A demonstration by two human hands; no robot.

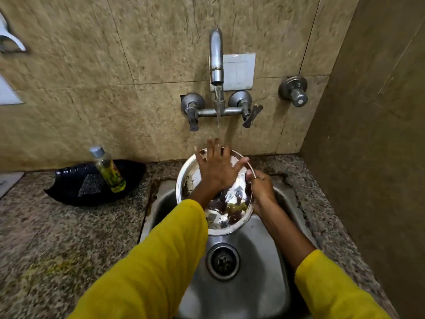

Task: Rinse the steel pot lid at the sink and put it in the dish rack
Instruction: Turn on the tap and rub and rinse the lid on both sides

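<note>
Dim, warm indoor light over a kitchen sink, seen through a wide-angle lens.

The light is soft and even, with weak shadows. The brightest glare sits on the steel pot lid (216,203), which mirrors the room in patches, and fainter sheen marks the sink (259,261) basin and the tap (216,56). The wall tiles look smeared by motion blur, worst at upper left. Straight lines bow toward the edges, and the yellow sleeves (161,261) look stretched.

text: none legible | bottle (108,169) label — print too blurred to read
</note>
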